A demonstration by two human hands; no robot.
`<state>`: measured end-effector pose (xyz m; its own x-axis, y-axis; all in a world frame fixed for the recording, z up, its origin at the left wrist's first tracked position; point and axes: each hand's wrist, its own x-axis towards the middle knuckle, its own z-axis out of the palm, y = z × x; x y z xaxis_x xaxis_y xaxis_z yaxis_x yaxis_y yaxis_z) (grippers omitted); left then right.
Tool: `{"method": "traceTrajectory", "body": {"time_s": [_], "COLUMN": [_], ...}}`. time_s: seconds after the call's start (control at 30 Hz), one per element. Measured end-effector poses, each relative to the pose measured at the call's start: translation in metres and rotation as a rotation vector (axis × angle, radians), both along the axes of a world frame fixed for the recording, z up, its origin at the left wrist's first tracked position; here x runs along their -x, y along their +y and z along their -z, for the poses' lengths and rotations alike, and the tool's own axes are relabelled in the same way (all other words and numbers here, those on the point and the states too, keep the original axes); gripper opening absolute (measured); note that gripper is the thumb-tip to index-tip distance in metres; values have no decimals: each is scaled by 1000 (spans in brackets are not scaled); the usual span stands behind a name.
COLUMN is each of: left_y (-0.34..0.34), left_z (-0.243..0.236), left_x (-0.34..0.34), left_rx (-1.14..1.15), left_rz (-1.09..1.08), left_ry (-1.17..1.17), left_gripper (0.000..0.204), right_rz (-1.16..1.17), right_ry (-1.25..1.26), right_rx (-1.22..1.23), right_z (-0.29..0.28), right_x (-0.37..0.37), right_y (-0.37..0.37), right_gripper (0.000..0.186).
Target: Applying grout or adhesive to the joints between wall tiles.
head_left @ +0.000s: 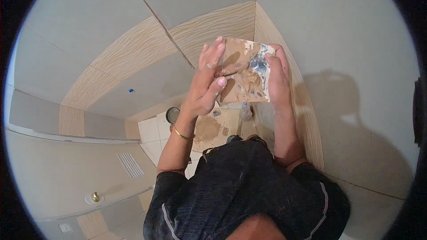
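Up in front of me, my right hand (279, 78) grips a squarish flat piece, likely a tile (231, 49), by its right edge, with the thumb on the face turned to me. Wet brown mortar (249, 80) lies over much of that face. Dark grey and white smears show near the right edge. My left hand (207, 80) is at the left side of the piece, fingers stretched out and daubed with mortar. One finger reaches over the face and seems to touch the mortar. A gold bracelet (182, 134) circles the left wrist.
Grey tiled walls with wavy beige bands (213, 21) meet in a corner ahead. Below stand a round dark bucket (172, 115) and a clear plastic bag (246, 114), near a mortar-stained board (229, 120) on white floor tiles. A blue fitting (131, 90) marks the left wall.
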<state>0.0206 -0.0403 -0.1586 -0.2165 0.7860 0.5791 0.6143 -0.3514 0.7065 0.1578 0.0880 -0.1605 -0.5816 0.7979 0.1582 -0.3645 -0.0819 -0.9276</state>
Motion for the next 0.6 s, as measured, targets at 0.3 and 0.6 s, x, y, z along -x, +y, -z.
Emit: {"method": "traceTrajectory", "body": {"time_s": [0.3, 0.6], "left_y": [-29, -24], "left_z": [2, 12], "left_x": [-37, -24], "left_rx": [56, 61], "left_rz": [-107, 17], "left_ry": [-307, -383], "left_gripper": [63, 63], "right_rz": [181, 367], "right_ry": [-89, -113], "right_rx": [-85, -57], "right_z": [5, 30], "right_x": [4, 18], "right_y": [-12, -9], "right_gripper": [21, 26]}}
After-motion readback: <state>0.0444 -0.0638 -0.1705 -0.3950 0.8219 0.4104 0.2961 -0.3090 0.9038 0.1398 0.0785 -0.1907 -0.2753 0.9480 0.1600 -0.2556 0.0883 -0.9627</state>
